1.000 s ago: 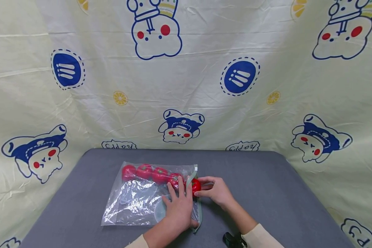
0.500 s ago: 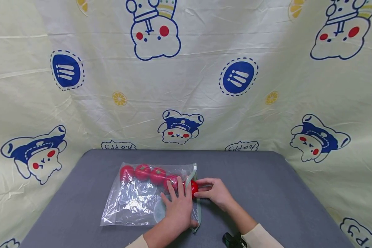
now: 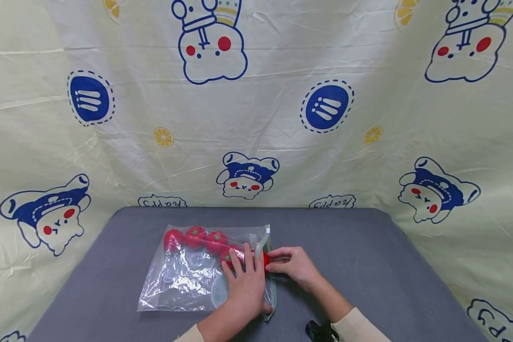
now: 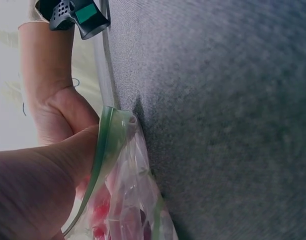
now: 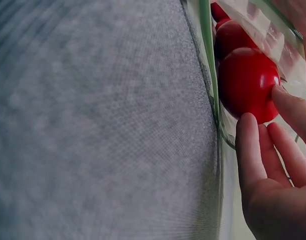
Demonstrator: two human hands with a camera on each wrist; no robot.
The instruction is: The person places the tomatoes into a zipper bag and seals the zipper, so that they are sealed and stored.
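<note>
Tomato [image 5: 248, 80] sits at the mouth of the bag [image 3: 154, 297] on the worktop [image 3: 346, 251], and I see the right hand [image 3: 297, 266] pinching it between thumb and fingertips, forearm slanting in from the near right. The left hand [image 3: 246, 287] lies palm down on the bag, fingers spread. My head view shows at least four more tomatoes inside; the right wrist view shows me the thumb's contact closely, while the left wrist view gives only red blurs behind film.
</note>
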